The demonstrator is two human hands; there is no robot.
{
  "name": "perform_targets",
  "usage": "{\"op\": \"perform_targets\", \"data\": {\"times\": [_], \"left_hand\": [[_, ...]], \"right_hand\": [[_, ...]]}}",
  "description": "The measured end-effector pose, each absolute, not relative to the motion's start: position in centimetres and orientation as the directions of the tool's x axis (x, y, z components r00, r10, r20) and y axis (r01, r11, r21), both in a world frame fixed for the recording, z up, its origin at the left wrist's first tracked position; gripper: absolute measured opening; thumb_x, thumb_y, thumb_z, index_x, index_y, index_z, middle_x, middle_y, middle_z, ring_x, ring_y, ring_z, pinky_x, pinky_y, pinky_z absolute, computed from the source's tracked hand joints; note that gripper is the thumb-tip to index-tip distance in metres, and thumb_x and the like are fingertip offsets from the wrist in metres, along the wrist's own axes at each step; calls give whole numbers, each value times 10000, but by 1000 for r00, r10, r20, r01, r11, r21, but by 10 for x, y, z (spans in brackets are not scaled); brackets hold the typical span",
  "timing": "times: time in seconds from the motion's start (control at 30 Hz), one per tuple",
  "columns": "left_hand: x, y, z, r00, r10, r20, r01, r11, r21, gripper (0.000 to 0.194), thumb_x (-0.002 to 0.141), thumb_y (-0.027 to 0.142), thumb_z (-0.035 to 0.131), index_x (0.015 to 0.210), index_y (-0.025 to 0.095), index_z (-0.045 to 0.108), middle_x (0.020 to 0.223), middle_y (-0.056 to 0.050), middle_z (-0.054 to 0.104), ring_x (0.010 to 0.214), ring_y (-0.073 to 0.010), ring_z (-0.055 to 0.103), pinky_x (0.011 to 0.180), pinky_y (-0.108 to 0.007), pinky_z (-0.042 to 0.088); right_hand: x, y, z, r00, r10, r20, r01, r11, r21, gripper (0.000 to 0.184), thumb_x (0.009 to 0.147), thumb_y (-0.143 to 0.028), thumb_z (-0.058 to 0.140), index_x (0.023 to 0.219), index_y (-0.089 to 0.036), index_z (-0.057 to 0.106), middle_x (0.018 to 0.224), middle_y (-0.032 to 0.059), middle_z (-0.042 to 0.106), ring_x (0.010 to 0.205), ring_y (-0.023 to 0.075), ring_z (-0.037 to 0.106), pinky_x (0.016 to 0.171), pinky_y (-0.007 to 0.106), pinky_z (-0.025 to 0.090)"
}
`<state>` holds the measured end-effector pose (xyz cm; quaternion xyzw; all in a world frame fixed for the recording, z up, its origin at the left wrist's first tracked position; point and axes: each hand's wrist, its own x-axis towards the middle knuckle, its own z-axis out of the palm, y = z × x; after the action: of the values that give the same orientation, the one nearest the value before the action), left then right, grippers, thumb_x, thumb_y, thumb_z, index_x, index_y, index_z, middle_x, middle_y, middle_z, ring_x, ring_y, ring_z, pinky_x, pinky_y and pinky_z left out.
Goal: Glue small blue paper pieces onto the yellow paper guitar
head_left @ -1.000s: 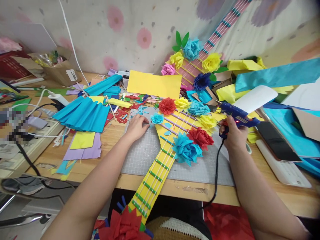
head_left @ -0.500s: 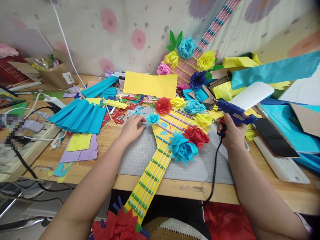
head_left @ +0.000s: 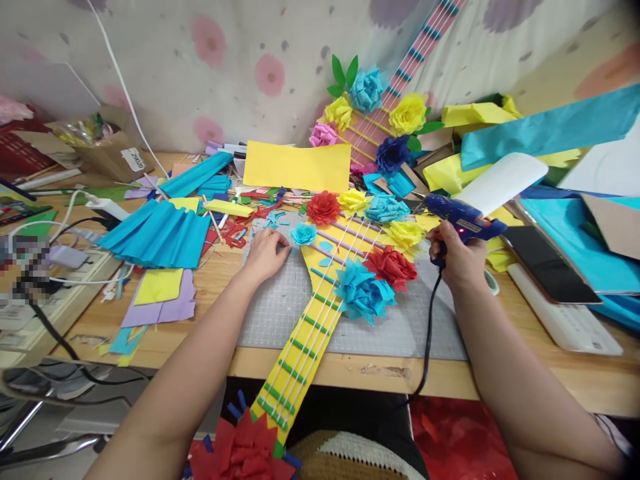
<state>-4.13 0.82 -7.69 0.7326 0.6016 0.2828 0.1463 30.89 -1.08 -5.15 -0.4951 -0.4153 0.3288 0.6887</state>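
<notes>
My right hand (head_left: 463, 257) is wrapped round the handle of a dark blue glue gun (head_left: 463, 217); a small red light glows on it, and its cord hangs down over the table edge. My left hand (head_left: 270, 255) rests over the grey cutting mat (head_left: 273, 317), fingers curled towards the thumb; whatever they may hold is hidden. Just right of those fingers is a small light-blue paper flower (head_left: 303, 234) on the yellow paper guitar (head_left: 311, 323). Red, yellow and blue paper flowers ring the guitar's body, and its neck reaches over the table edge towards me, ending at a red paper flower (head_left: 245, 448).
A pink paper guitar (head_left: 363, 137) leans against the wall. Pleated blue paper (head_left: 163, 233), a yellow sheet (head_left: 297, 167) and paper scraps lie behind and left. At right are a phone (head_left: 550, 263), a white keyboard-like slab (head_left: 565, 313) and piled coloured paper.
The glue gun has shifted slightly left and its red light now shows. My left hand stays beside the small blue flower, nearly unmoved. The whole view has shifted a little.
</notes>
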Motion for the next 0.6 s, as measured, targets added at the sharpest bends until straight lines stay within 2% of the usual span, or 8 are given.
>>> {"op": "perform_targets", "data": {"times": [0.2, 0.33, 0.43, 0.6], "left_hand": [[-44, 2, -67, 142, 952, 272, 764, -280, 582, 62, 787, 223, 572, 733, 208, 545, 835, -52, 603, 856, -219, 552, 821, -362, 432], [-52, -5, -64, 63, 976, 208, 676, -195, 710, 55, 793, 267, 558, 780, 214, 555, 773, -14, 616, 679, -163, 539, 667, -304, 421], [-58, -8, -67, 27, 980, 199, 537, -182, 824, 98, 780, 302, 570, 799, 212, 536, 761, 0, 605, 669, -139, 552, 624, -271, 415], [-60, -10, -70, -1, 968, 251, 416, -228, 880, 147, 729, 240, 592, 816, 219, 475, 738, 35, 551, 662, -101, 540, 594, -221, 406]], "right_hand": [[313, -11, -51, 455, 851, 263, -45, 317, -947, 367, 605, -434, 799, 625, -145, 573, 565, -6, 611, 353, 44, 429, 313, 180, 341], [315, -11, -51, 456, 850, 263, -54, 321, -945, 360, 609, -427, 797, 646, -153, 567, 569, -8, 616, 359, 45, 438, 315, 173, 345], [315, -12, -50, 460, 850, 258, -57, 318, -946, 364, 594, -433, 801, 644, -160, 565, 560, -19, 611, 351, 46, 432, 306, 174, 337], [315, -12, -51, 449, 856, 255, -64, 316, -947, 331, 620, -397, 791, 646, -151, 571, 564, -6, 614, 344, 49, 431, 307, 181, 339]]}}
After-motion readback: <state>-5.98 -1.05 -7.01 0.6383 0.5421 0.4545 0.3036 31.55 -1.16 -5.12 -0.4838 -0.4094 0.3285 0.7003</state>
